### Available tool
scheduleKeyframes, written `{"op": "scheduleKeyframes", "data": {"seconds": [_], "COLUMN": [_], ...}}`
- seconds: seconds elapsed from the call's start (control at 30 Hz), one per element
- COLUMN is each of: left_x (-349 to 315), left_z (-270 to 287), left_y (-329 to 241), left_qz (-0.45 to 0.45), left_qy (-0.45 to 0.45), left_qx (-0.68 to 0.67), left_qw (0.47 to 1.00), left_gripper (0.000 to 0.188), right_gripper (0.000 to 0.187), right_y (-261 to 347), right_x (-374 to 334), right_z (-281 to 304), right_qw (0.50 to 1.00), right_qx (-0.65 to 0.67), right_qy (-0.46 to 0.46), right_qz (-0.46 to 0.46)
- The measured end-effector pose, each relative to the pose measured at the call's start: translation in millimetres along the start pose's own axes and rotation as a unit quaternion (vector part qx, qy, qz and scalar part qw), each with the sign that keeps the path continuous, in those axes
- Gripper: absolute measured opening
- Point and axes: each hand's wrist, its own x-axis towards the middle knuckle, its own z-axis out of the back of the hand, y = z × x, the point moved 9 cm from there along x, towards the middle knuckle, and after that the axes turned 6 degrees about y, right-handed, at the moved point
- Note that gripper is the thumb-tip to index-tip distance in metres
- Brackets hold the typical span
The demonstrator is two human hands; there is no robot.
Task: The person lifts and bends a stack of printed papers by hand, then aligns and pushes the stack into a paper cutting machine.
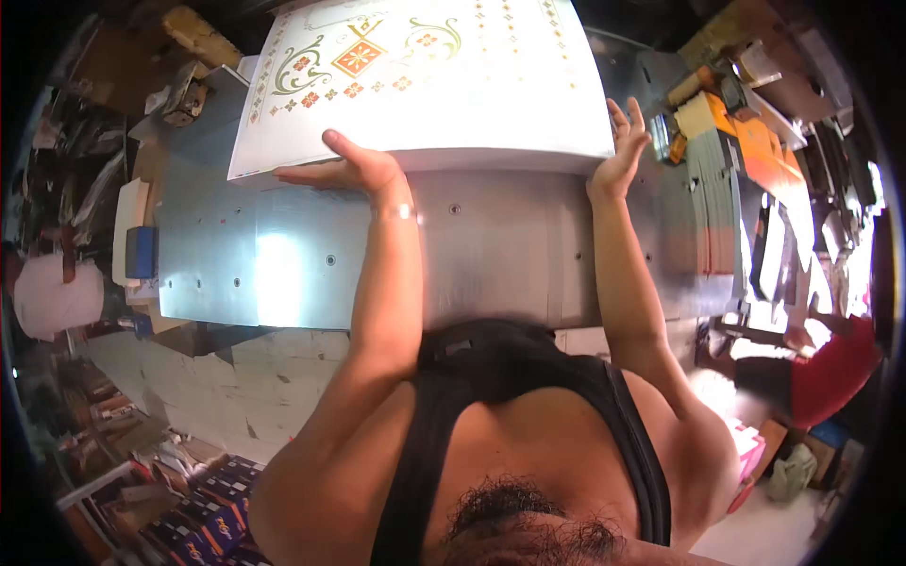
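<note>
A thick stack of large white printed sheets (444, 104), with orange and green floral ornaments, lies at the far side of a grey metal table (500, 245). My left hand (354, 170) is against the stack's near side, thumb raised above the edge and fingers stretched flat along it. At the near right corner, my right hand (621, 151) is upright with its fingers extended along the stack's right side. Neither hand is wrapped around anything. The far end of the stack runs out of the picture.
Right of the table stand stacked sheets (710, 203) and orange packs (755, 127). A blue block (142, 253) sits at the left edge. Another person in red (835, 373) is at the far right. Dark printed boxes (208, 519) are piled on the lower left.
</note>
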Motion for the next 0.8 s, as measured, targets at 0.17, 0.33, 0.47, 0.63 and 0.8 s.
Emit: {"op": "scheduleKeyframes", "data": {"seconds": [0.17, 0.33, 0.47, 0.63, 0.8], "left_x": [10, 8, 11, 5, 12], "left_z": [-2, -2, -7, -5, -3], "left_y": [29, 20, 18, 26, 17], "left_qz": [-0.007, -0.019, -0.017, 0.003, 0.000], "left_qy": [-0.003, -0.007, 0.018, 0.026, 0.020], "left_qx": [-0.044, -0.083, -0.104, -0.076, -0.074], "left_qw": [0.999, 0.996, 0.994, 0.997, 0.997], "left_gripper": [0.114, 0.112, 0.113, 0.111, 0.112], "right_gripper": [0.116, 0.125, 0.108, 0.098, 0.104], "right_y": [-16, -32, -69, -75, -113], "right_x": [10, 79, 123, 109, 158], "right_z": [-4, 43, -30, -85, -18], "right_qw": [0.979, 0.975, 0.955, 0.911, 0.939], "right_qx": [0.026, -0.082, 0.078, 0.155, 0.081], "right_qy": [0.171, 0.174, 0.239, 0.311, 0.286], "right_qz": [-0.104, -0.108, -0.156, -0.220, -0.172]}}
